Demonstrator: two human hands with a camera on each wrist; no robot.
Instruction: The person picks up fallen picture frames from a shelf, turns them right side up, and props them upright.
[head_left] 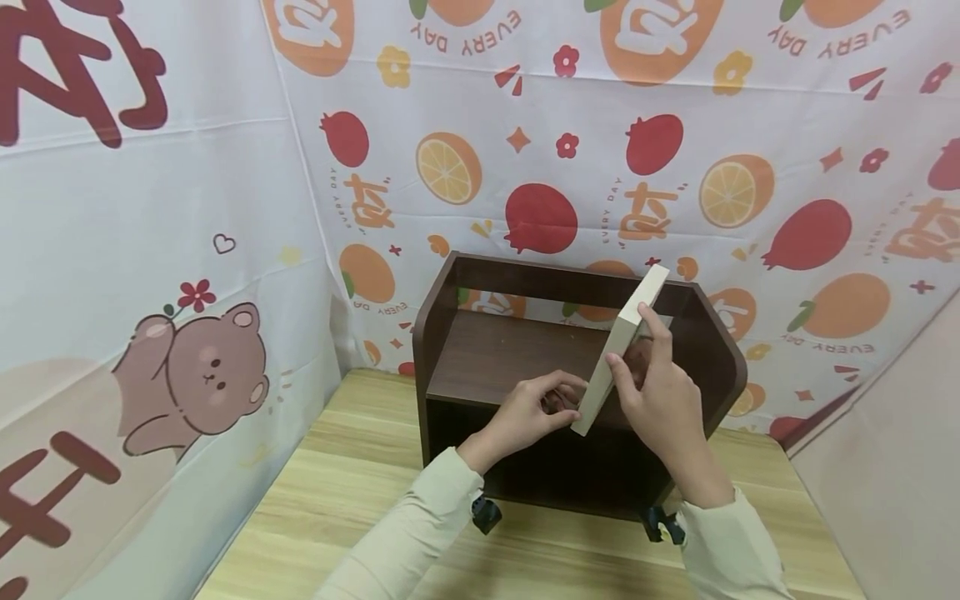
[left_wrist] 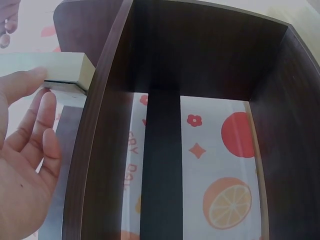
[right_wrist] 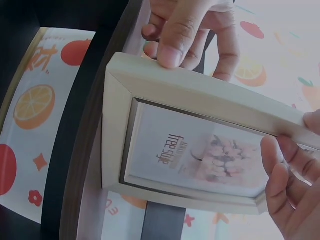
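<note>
Here, cream picture frame (right_wrist: 195,155) (tilted), between 2 hands (head_left: 522,413) (head_left: 663,400), left pinching its lower end, right gripping higher.

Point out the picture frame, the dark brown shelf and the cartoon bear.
Picture frame (right_wrist: 195,155): right wrist view, on the print inside it.
Dark brown shelf (head_left: 502,346): head view, on its upper board.
Cartoon bear (head_left: 201,389): head view, on its head.

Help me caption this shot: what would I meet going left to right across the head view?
Printed bear, shelf unit's left side panel, left hand, picture frame, right hand, shelf unit's right side panel.
</note>
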